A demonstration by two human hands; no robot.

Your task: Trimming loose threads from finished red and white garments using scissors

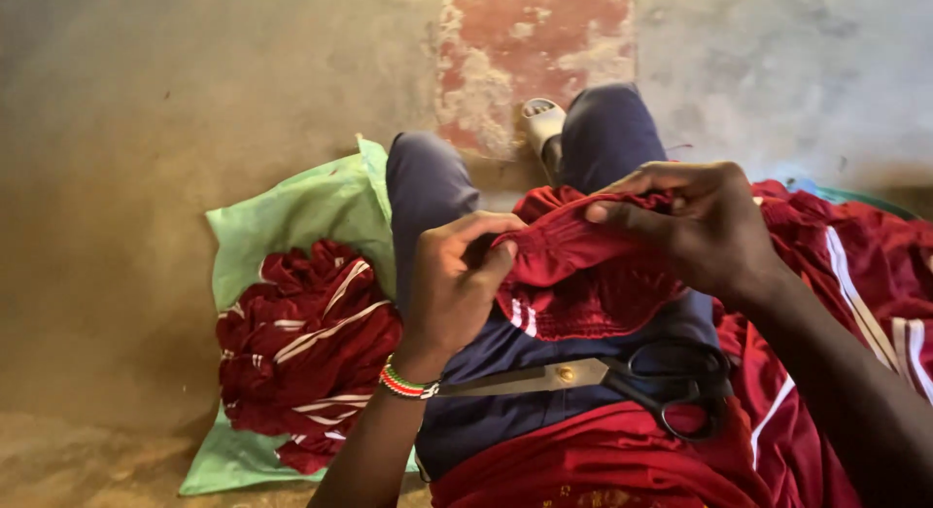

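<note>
Although both forearms run out of the frame at the bottom, the two hands show clearly, while the far end of the dark red garment (pixel 573 275) is lost in folds over the lap and the garment's kind cannot be told. It is a gathered, elasticated edge of maroon cloth with short white stripes near its lower hem, held up at the centre of the view. The left hand (pixel 457 280), wearing one beaded bracelet (pixel 406 385), is pinched shut on the cloth at about nine o'clock from it; the right hand (pixel 700 226) is closed on its upper edge at about two o'clock. One pair of black-handled scissors (pixel 622 377) lies on the lap at six o'clock, blades together, partly hidden by the left wrist. One heap of red striped clothes (pixel 301 352) rests on one green sheet (pixel 282 216) at eight o'clock.
</note>
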